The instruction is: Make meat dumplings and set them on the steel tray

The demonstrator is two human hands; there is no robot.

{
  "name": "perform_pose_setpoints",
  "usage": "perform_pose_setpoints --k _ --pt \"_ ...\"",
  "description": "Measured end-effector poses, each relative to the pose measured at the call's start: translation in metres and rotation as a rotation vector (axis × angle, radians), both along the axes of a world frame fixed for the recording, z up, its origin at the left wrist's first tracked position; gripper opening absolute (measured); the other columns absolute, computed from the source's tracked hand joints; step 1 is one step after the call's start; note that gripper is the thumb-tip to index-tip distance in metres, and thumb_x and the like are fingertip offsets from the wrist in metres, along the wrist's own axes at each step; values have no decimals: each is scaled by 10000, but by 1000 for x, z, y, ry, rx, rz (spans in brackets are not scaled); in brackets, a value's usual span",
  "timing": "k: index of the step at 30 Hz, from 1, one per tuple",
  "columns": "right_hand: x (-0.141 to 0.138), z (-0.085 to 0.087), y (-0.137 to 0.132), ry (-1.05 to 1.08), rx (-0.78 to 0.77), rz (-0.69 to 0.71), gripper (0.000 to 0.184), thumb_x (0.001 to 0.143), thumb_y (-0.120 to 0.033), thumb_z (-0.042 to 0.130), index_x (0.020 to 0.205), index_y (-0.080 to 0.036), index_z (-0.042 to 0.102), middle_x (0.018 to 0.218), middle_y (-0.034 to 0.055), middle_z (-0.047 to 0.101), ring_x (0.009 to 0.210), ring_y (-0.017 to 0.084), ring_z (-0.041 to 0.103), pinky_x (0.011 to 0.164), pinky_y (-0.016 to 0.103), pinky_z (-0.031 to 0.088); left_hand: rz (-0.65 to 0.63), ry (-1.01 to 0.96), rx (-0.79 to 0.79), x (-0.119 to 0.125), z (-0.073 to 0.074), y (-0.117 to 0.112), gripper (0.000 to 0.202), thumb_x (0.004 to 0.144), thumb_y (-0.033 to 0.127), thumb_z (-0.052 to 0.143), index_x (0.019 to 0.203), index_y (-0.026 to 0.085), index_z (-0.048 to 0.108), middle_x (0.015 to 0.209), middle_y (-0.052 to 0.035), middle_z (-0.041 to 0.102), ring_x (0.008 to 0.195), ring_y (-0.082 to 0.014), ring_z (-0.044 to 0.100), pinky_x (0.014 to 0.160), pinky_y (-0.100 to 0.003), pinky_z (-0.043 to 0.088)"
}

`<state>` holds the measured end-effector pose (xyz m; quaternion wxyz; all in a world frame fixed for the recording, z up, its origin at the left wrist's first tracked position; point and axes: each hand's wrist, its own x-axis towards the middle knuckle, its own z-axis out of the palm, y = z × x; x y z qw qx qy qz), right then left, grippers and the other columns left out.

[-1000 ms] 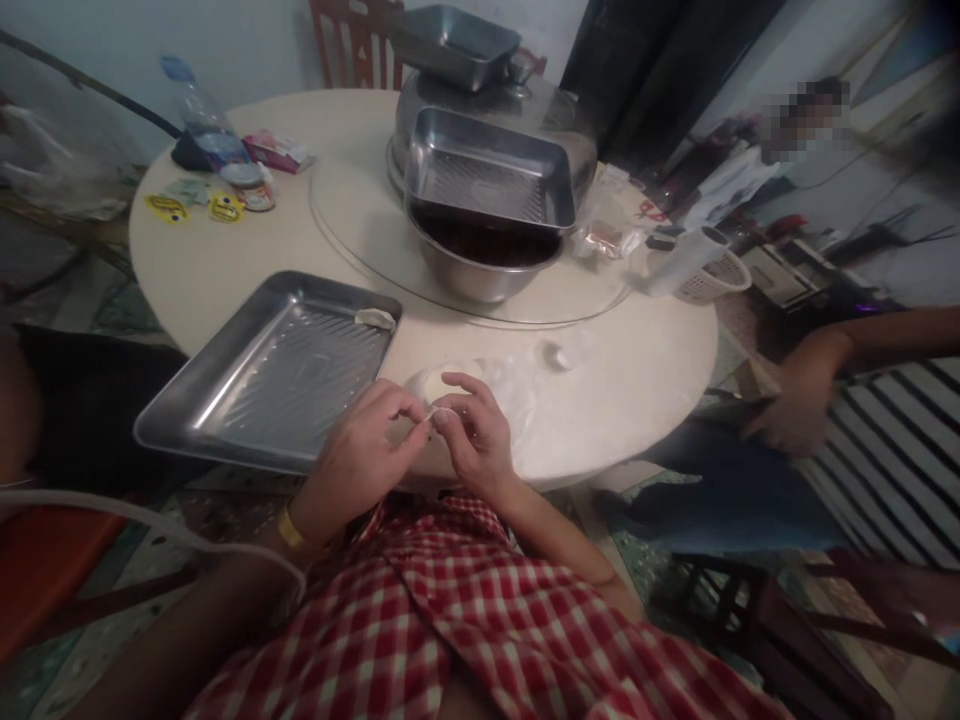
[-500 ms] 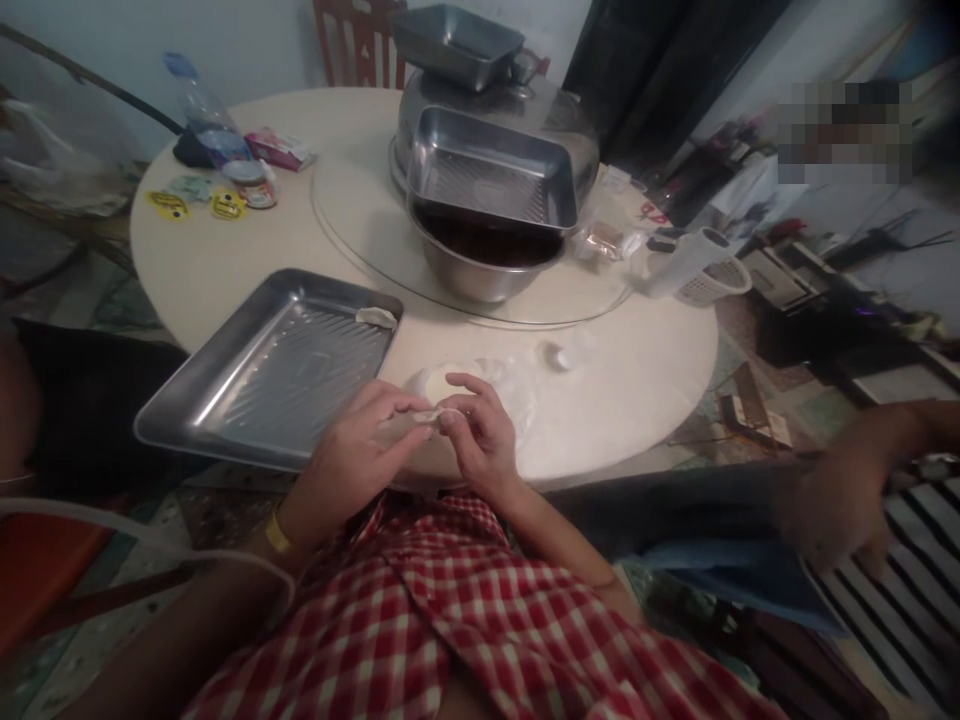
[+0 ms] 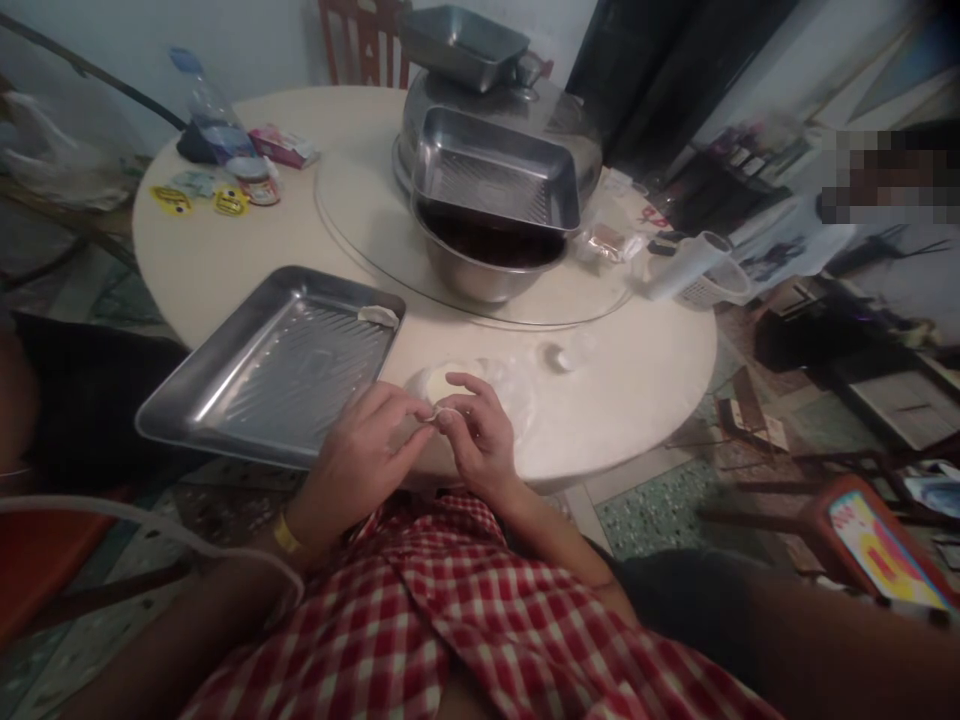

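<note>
Both my hands meet over the table's near edge, pinching one small dumpling (image 3: 433, 414) between them. My left hand (image 3: 367, 430) grips it with thumb and fingertips from the left. From the other side, my right hand (image 3: 482, 432) presses its rim, with the index finger raised. Much of the dumpling is hidden by the fingers. Just beyond my fingers lies a round, pale dough wrapper (image 3: 444, 384) on the tabletop. Left of my hands, a large metal tray (image 3: 277, 370) holds a single finished-looking dumpling (image 3: 377, 316) in its far right corner.
On the table's glass turntable (image 3: 360, 255), a steel bowl (image 3: 487, 277) carries a smaller metal tray (image 3: 499, 175). White flour (image 3: 517, 395) is spread right of the wrapper, near a small white object (image 3: 566, 355). A bottle (image 3: 214, 115) and jar (image 3: 256, 182) stand far left. A person is at the upper right.
The person seated at my right, whose hand and striped item were visible, is gone from that spot; a stool and floor show there. My hands keep pinching the dumpling, barely shifted.
</note>
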<state>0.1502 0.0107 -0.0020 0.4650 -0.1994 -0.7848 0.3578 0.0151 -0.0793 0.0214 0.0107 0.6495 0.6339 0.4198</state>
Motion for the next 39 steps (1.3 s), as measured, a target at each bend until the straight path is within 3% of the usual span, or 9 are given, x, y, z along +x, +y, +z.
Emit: perform_pose_setpoints --k 12,20,30,35,39 --pt "0 0 -2 22 61 29 106 916 -197 540 861 -235 623 825 27 695 1101 182 623 863 337 543 -47 -136 -92 -5 7 0 118 858 202 545 744 212 516 782 -10 565 787 -175 557 726 -310 456" --pt "0 0 -2 9 63 20 114 924 -227 528 870 -237 628 835 29 698 1096 191 629 850 347 543 -67 -132 -92 -10 1 -4 33 880 230 580 910 216 576 895 -11 589 888 -179 571 821 -304 448" --pt "1 2 -2 5 122 18 105 915 -183 545 862 -212 630 839 32 695 1097 176 629 839 314 554 -94 -212 -213 -11 6 -8 38 883 209 536 863 215 567 901 -5 572 890 -166 565 815 -295 442" --pt "1 2 -3 13 134 13 109 923 -198 538 859 -209 626 824 29 693 1091 172 630 843 314 555 -91 -229 -196 -9 6 -5 57 846 201 545 798 211 514 848 5 559 840 -159 559 779 -291 446" --pt "0 2 -3 27 143 14 99 924 -191 536 881 -210 622 813 24 693 1099 173 624 853 325 552 -90 -218 -189 -9 7 -6 30 849 217 570 858 208 543 877 -1 572 857 -160 567 791 -289 451"
